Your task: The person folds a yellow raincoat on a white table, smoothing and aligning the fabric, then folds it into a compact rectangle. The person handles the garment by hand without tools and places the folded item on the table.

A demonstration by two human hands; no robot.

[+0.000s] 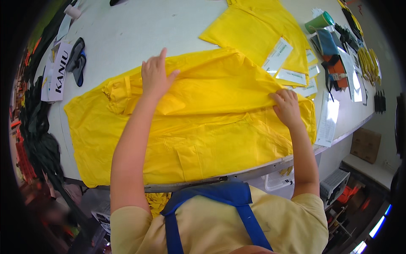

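A large yellow garment (211,138) of smooth, creased fabric lies across the near side of the table, partly folded over itself. A gathered, bunched part (119,95) shows at its left. Over the far part of the fabric, my left hand (155,77) is open with fingers stretched out and thumb apart; whether it touches the cloth I cannot tell. At the right end, my right hand (287,106) has its fingers curled onto a fold of the garment, gripping it.
Behind lies another yellow garment pile (260,25) with white printed tags (278,55). Scissors (77,61) and a white box (57,72) are at left. A green cup (319,22), a blue pouch (326,42) and papers (328,120) are at right. Dark cloth (40,139) hangs beyond the left edge.
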